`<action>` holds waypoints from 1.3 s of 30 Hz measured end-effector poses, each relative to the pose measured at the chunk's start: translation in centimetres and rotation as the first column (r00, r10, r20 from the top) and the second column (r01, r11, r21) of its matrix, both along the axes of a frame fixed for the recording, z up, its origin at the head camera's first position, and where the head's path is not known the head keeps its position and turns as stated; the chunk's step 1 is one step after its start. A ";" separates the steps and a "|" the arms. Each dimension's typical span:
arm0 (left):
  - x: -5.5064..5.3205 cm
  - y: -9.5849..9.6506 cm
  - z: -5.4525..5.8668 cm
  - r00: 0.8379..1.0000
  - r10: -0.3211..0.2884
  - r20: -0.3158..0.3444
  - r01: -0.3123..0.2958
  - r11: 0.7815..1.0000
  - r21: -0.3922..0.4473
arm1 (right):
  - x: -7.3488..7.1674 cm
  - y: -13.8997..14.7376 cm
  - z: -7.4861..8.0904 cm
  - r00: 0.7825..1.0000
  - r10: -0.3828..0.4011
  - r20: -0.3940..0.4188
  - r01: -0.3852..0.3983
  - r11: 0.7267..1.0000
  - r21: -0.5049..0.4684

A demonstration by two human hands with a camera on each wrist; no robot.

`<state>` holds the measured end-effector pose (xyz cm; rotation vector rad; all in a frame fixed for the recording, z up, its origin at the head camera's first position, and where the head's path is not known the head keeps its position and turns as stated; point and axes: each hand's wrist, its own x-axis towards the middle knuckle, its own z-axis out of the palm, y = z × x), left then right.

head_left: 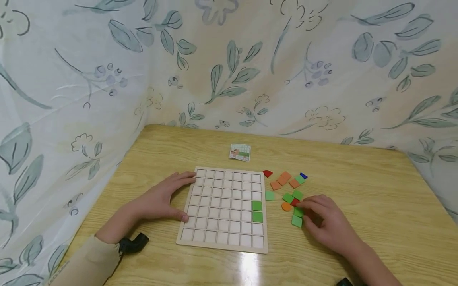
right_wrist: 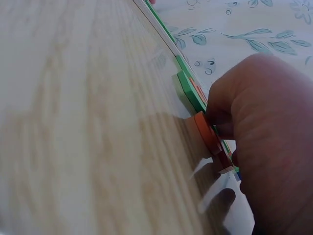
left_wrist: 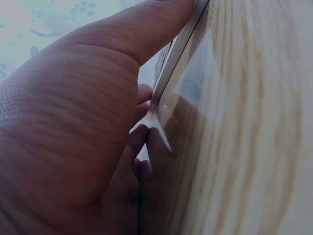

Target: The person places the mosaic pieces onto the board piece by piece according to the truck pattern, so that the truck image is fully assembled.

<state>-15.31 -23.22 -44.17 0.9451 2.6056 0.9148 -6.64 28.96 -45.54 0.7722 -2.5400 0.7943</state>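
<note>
A pale wooden grid board (head_left: 222, 249) lies flat on the table, with two green square tiles (head_left: 257, 205) in cells by its right edge. My left hand (head_left: 157, 200) rests along the board's left edge, fingers and thumb spread; the left wrist view shows the thumb (left_wrist: 146, 24) against that edge. To the right of the board, my right hand (head_left: 327, 224) reaches over loose tiles, its fingertips at a red piece (head_left: 294, 202) and a green tile (head_left: 298, 212). An orange disc (right_wrist: 208, 133) lies close by the right fingers. Its palm side is partly hidden.
Behind the board lies a small picture card (head_left: 239, 152). Several orange squares (head_left: 285, 178), a blue piece (head_left: 303, 175), a red quarter-round piece (head_left: 267, 173) and a light green tile (head_left: 270, 196) lie right of the board. Leaf-patterned cloth (head_left: 232, 71) hangs behind the table.
</note>
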 end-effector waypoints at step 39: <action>0.0 0.0 0.4 1.000 0.001 -0.001 -0.001 1.000 -0.017 | -0.4 0.2 -0.3 1.000 0.001 0.012 0.000 0.999 -0.033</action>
